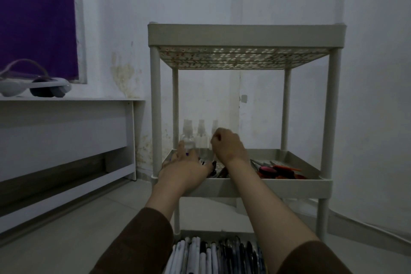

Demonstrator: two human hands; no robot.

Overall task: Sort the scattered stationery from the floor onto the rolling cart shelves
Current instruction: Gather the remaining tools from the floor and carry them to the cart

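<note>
Where the cart's middle shelf meets its far left corner, three clear spray bottles stand upright in a row. Right hand, fingers curled, is at the rightmost bottle; whether it actually grips it, cannot tell. Left hand lies just beside the leftmost bottle, fingers straight and relaxed, touching or nearly so. Scissors with red and pink handles lie on the shelf's right side. Pens fill the bottom shelf, near. White counter at left, against the wall.
</note>
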